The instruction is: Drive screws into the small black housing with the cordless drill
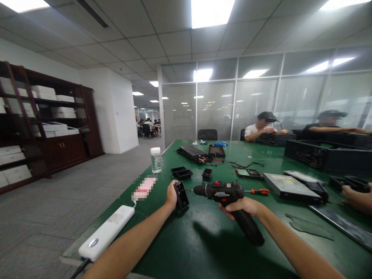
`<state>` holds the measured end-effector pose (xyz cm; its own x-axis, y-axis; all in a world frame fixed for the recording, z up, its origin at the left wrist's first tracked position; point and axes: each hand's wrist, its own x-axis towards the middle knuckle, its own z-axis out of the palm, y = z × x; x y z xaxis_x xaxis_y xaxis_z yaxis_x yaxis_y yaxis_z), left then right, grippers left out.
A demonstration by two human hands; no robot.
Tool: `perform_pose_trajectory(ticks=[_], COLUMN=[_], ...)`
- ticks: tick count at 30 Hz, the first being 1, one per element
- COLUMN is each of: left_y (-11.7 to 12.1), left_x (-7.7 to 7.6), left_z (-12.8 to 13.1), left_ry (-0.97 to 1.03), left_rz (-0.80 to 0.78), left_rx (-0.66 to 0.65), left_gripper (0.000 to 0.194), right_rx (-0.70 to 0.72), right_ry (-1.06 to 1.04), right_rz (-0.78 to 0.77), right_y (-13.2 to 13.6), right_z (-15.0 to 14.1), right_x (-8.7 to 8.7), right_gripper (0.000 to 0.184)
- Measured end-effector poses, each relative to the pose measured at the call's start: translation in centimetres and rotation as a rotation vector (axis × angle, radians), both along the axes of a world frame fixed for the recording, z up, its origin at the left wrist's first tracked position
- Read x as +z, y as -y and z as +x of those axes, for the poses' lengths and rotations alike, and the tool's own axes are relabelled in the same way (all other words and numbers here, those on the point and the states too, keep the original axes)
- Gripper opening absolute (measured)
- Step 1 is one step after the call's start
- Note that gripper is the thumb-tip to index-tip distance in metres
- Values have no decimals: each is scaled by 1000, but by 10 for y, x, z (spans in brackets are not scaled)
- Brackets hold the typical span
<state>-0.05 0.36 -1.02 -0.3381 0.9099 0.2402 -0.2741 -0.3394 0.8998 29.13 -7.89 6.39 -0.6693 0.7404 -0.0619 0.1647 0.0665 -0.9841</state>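
Note:
My left hand (172, 195) grips a small black plastic box (181, 195), tilted so that its open side faces right. Around the handle of a black cordless drill (221, 191) my right hand (242, 207) is closed. The drill points left, and its thin bit reaches the side of the box; whether it touches a screw is too small to tell. Beyond the left hand lie another black plastic box (181, 173) and a smaller black box (207, 174). A screwdriver with a red and black handle (260, 192) lies behind the drill.
A white power strip (107, 232) and a clear bottle (156, 161) stand along the green table's (174, 248) left edge. To the right are an optical drive (290, 188), a circuit board (248, 173) and a black computer case (316, 155). A co-worker's hand (359, 197) is at far right; two people sit beyond.

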Motion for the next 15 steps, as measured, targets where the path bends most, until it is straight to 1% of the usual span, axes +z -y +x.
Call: perform_pose_trajectory(ticks=[3,8,15], left_y=[0,-2,-2], left_x=[0,-1,-2], left_z=[0,-1,-1], left_ry=[-2,-35,-42], left_rz=[-8,7,15], left_rx=[-10,14,24], left_gripper=[26,26,25], right_rx=[8,-45,6], right_ry=[3,55,1], right_rz=[7,13,4], right_y=[0,0,3], right_z=[0,0,-1], right_x=[1,1,4], right_gripper=[25,27,24])
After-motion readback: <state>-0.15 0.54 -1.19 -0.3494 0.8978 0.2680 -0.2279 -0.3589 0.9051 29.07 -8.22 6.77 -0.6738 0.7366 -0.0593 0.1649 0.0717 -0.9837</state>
